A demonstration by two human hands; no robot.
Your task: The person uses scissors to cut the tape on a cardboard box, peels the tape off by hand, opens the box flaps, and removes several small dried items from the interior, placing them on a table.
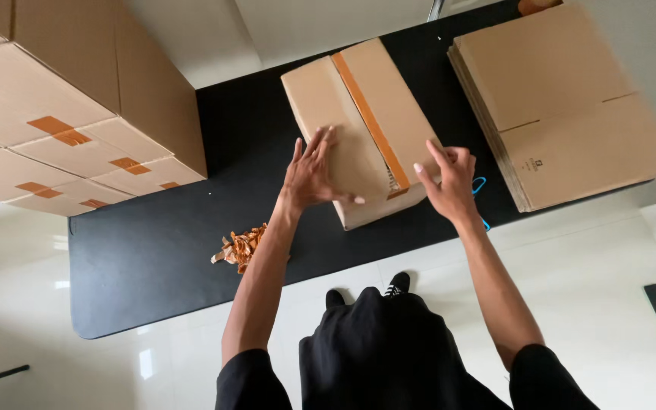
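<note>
Your left hand (311, 173) lies open and flat on a taped cardboard box (358, 125) on the black table (153, 250), your right hand (449, 178) open at its near right corner, flattened cartons (563, 106) stacked right, sealed boxes (62, 114) piled left.

head view: worn on the head | looks steeply down | black worktop (153, 250) fills mid-frame, near | white floor (609, 258) lower frame

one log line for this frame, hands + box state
left hand: flat on taped box | right hand: at box edge | box on black table | flat cartons right
</note>
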